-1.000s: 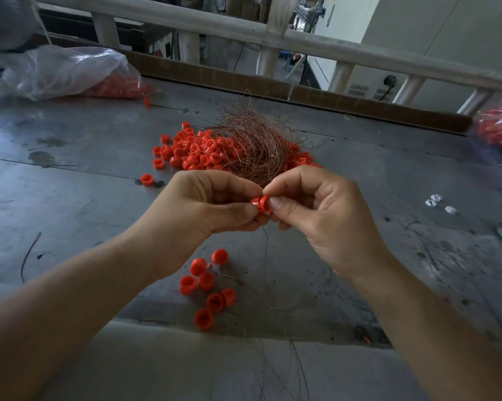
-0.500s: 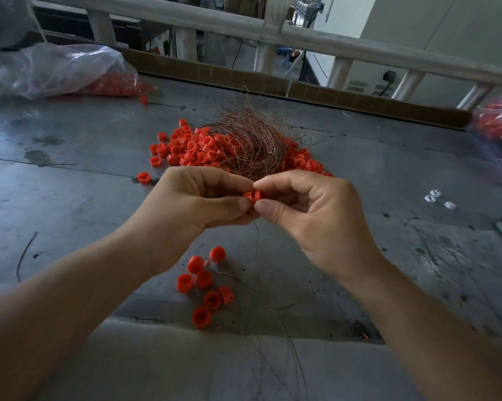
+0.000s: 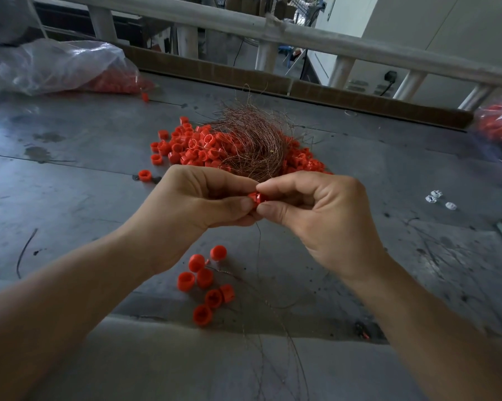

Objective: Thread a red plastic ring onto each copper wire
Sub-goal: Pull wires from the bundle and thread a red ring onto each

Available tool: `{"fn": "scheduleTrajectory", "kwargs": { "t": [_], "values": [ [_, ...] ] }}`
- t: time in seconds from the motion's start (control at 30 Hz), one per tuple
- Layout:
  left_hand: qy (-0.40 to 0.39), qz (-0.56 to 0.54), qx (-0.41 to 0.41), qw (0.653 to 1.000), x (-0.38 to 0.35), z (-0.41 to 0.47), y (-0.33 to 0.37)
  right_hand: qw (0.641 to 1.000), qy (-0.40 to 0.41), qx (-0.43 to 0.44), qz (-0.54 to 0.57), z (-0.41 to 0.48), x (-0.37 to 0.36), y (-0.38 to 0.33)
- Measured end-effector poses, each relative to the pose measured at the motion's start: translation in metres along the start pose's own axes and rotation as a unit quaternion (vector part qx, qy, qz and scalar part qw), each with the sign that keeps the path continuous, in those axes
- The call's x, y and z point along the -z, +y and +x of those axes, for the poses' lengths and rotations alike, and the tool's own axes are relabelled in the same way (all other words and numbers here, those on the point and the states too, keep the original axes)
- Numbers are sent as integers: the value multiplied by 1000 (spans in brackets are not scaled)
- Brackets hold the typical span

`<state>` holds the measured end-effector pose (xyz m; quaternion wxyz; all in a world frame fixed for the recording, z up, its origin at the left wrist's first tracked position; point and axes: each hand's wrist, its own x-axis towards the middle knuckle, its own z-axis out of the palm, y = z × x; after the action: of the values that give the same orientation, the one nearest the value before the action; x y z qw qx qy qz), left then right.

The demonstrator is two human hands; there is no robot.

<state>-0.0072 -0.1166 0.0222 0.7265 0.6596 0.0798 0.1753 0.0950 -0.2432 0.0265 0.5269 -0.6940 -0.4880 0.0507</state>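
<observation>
Left grip point(image 3: 197, 204), right grip point(image 3: 316, 218) round ring point(image 3: 256, 197)

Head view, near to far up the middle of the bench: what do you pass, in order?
loose cluster of red rings → held ring, pinched by left hand and right hand → copper wire bundle → railing

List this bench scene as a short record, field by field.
left hand: pinches ring
right hand: pinches the same ring
wire: hangs down from the ring
near rings: small group on the table, close to the person
far pile: loose rings around a wire bundle
bag: far left, holds more rings
</observation>
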Motion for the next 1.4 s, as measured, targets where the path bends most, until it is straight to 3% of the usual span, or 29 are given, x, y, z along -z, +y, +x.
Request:
{"fn": "scheduleTrajectory", "kwargs": {
  "t": [0.27, 0.47, 0.67, 0.97, 1.1, 1.23, 1.4],
  "values": [
    [-15, -3, 13, 1000, 2, 0, 0, 999, 4, 36, -5, -3, 3, -4],
    [-1, 70, -33, 997, -1, -3, 0, 990, 24, 103, -94, -5, 0, -3],
    [-34, -20, 1, 999, 0, -3, 0, 991, 43, 108, -72, -4, 1, -5],
    [-37, -29, 11, 999, 1, -2, 1, 997, -3, 75, -30, 1, 6, -1],
    [-73, -25, 21, 997, 4, -6, 4, 997, -68, 35, 15, 2, 10, -3],
    [-95, -10, 31, 995, 5, -6, 3, 986, -152, 54, -49, 2, 16, -9],
    [-107, -5, -3, 994, 1, -7, 3, 981, -132, 84, -112, 2, 15, -9]
  ]
}}
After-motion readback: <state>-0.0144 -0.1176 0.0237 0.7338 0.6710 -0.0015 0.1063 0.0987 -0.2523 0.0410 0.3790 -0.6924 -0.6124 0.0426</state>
